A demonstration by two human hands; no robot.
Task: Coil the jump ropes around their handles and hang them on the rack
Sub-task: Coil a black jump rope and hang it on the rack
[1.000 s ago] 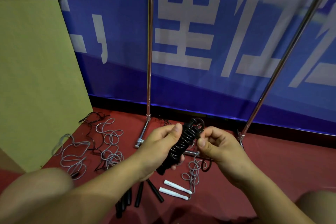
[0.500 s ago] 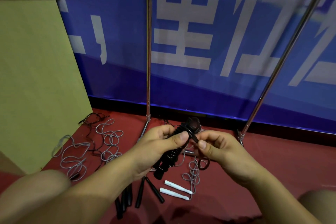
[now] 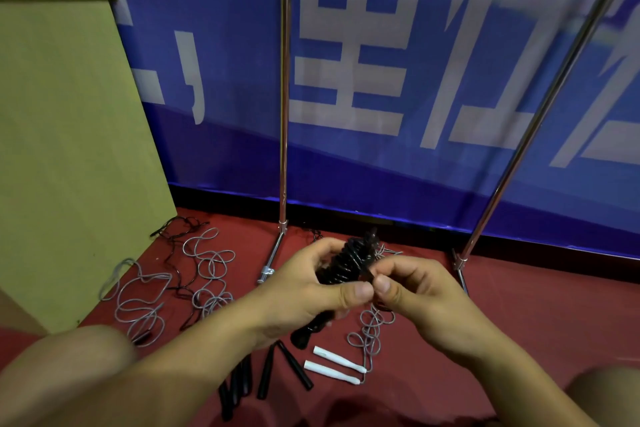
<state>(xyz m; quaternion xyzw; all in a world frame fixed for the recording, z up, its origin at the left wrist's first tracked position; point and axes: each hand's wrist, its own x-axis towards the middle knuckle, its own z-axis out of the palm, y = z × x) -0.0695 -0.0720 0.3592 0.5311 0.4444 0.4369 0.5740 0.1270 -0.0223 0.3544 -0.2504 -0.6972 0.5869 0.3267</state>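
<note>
Behind everything: blue banner (image 3: 381, 166) with huge white characters, cropped and too partial to read. At left, tall olive-yellow panel (image 3: 62, 149) leaning or standing on red floor (image 3: 519, 322). Two chrome rack poles (image 3: 284, 80), one upright at centre, the other slanting at right, feet on the floor by the banner's base. No containers anywhere in view.

Lower down, scattered on the floor: loose grey ropes (image 3: 207, 270) tangled with a thin black one at left; black handles (image 3: 266, 371) lying near the bottom edge; white handles (image 3: 332, 364) side by side, with a grey cord bunched just above them.

Mid-frame, above the floor: black jump rope (image 3: 346, 263) already coiled tightly round its handles, tilted, top end toward the banner. Left hand (image 3: 304, 291) wrapped round the bundle, thumb across the front. Right hand (image 3: 422, 291) pinching the rope's loose end between thumb and forefinger, just beside the left thumb tip.
</note>
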